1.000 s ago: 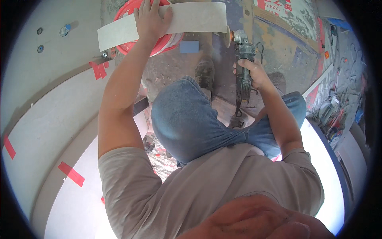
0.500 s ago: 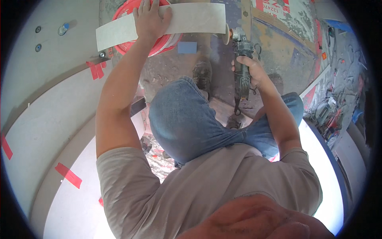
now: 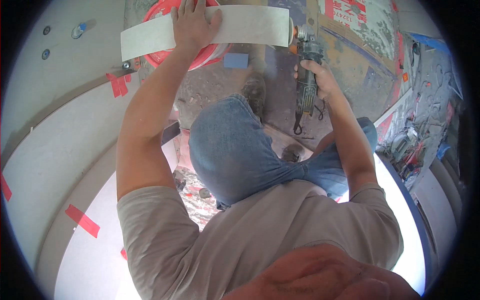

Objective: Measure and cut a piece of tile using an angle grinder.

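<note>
A pale, flat strip point(image 3: 250, 26), like cut tile, lies across an upturned-looking red bucket point(image 3: 154, 57) at the top of the view. My left hand point(image 3: 192, 29) rests flat on the strip over the bucket, fingers stretched out and slightly apart. My right hand point(image 3: 321, 77) is wrapped around the dark body of an angle grinder point(image 3: 306, 96). The grinder's pale disc point(image 3: 291, 32) stands on edge against or very close to the strip's right end; contact is hard to make out.
A blue-grey block point(image 3: 236, 60) lies on the floor below the bucket. Worn cardboard point(image 3: 345, 37) covers ground to the right. Tools and cables point(image 3: 407, 142) are heaped farther right. Large curved-looking panels point(image 3: 65, 127) with red tape point(image 3: 82, 220) stand on the left. My bent knee point(image 3: 227, 145) is below the strip.
The strip has turned slightly, its right end a little lower and farther right. The grinder has shifted slightly right with it. My left hand stays flat on the strip.
</note>
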A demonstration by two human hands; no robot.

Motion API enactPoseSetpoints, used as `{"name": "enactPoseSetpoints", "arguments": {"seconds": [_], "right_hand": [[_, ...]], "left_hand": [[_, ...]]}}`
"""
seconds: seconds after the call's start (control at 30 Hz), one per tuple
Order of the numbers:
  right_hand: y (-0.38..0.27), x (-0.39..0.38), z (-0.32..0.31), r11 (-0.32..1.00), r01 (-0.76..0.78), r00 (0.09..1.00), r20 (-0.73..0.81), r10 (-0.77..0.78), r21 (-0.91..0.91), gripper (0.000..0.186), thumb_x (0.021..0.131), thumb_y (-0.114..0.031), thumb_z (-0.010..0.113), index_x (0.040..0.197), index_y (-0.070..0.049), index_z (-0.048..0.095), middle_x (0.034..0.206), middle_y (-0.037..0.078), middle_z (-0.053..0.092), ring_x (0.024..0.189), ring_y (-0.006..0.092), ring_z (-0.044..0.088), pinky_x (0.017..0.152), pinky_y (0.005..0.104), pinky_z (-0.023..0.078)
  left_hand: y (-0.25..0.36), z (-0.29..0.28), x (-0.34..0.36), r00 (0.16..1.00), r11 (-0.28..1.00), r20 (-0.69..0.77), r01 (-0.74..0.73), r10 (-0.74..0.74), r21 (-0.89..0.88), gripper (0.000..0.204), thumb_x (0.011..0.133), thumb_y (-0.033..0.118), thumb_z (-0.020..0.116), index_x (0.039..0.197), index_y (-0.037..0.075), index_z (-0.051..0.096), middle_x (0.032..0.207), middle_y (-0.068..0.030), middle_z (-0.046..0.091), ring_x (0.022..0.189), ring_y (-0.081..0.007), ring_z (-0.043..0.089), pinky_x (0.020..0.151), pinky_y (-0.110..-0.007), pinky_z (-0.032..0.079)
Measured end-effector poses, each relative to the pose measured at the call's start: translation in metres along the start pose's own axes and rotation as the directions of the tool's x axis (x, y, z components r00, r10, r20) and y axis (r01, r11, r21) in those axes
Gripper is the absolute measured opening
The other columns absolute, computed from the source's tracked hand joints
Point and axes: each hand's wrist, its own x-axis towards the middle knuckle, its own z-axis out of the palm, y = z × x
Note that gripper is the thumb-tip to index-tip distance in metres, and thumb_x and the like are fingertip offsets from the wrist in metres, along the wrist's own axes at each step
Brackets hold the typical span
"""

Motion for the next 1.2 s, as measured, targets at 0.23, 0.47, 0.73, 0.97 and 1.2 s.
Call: {"name": "enactPoseSetpoints", "arguments": {"seconds": [0.23, 0.47, 0.73, 0.97, 1.2], "right_hand": [[-0.004, 0.000, -0.001, 1.000, 0.007, 1.000, -0.029, -0.008, -0.026, 0.026, 0.085, -0.019, 0.071, 0.102, -0.001, 0.064, 0.088, 0.009, 0.067, 0.075, 0.0199, 0.067, 0.064, 0.0362, 0.056], [-0.001, -0.007, -0.002, 0.997, 0.053, 0.999, 0.003, -0.053, -0.057, 0.023, 0.084, -0.017, 0.071, 0.098, 0.000, 0.065, 0.087, 0.009, 0.068, 0.074, 0.0195, 0.067, 0.064, 0.0361, 0.056], [0.002, -0.015, -0.003, 0.997, 0.053, 0.999, 0.015, -0.052, -0.057, 0.022, 0.084, -0.016, 0.071, 0.099, -0.002, 0.063, 0.086, 0.009, 0.067, 0.072, 0.0194, 0.068, 0.063, 0.0356, 0.056], [0.027, -0.028, -0.004, 0.992, 0.083, 0.996, -0.020, -0.085, -0.090, 0.022, 0.084, -0.014, 0.070, 0.100, -0.001, 0.062, 0.087, 0.009, 0.067, 0.073, 0.0192, 0.067, 0.065, 0.0336, 0.055], [0.030, -0.033, -0.003, 0.998, 0.054, 0.999, -0.007, -0.054, -0.038, 0.017, 0.083, -0.010, 0.071, 0.094, 0.000, 0.064, 0.082, 0.009, 0.067, 0.070, 0.0189, 0.067, 0.063, 0.0330, 0.054]], "left_hand": [[0.022, 0.012, 0.015, 0.939, 0.775, 0.019, 0.271, -0.343, 0.571, 0.073, 0.096, 0.039, 0.054, 0.154, 0.001, 0.030, 0.160, -0.0229, 0.027, 0.150, -0.0371, 0.023, 0.123, -0.051, 0.013], [0.011, 0.011, 0.011, 0.988, 0.950, 0.025, 0.142, -0.155, 0.277, 0.072, 0.096, 0.039, 0.054, 0.153, 0.000, 0.032, 0.161, -0.0239, 0.026, 0.150, -0.0385, 0.022, 0.123, -0.052, 0.013], [0.028, 0.010, 0.016, 0.937, 0.747, 0.040, 0.251, -0.348, 0.615, 0.073, 0.096, 0.039, 0.054, 0.154, 0.001, 0.030, 0.161, -0.0230, 0.025, 0.151, -0.0371, 0.021, 0.123, -0.052, 0.013], [0.023, 0.016, 0.014, 0.955, 0.776, -0.011, 0.248, -0.297, 0.580, 0.071, 0.096, 0.039, 0.055, 0.151, 0.000, 0.033, 0.159, -0.0222, 0.029, 0.149, -0.0372, 0.025, 0.122, -0.053, 0.015], [0.024, 0.015, 0.014, 0.959, 0.771, -0.028, 0.245, -0.283, 0.587, 0.070, 0.094, 0.038, 0.057, 0.149, 0.000, 0.037, 0.155, -0.0223, 0.035, 0.146, -0.0372, 0.029, 0.121, -0.053, 0.018]]}}
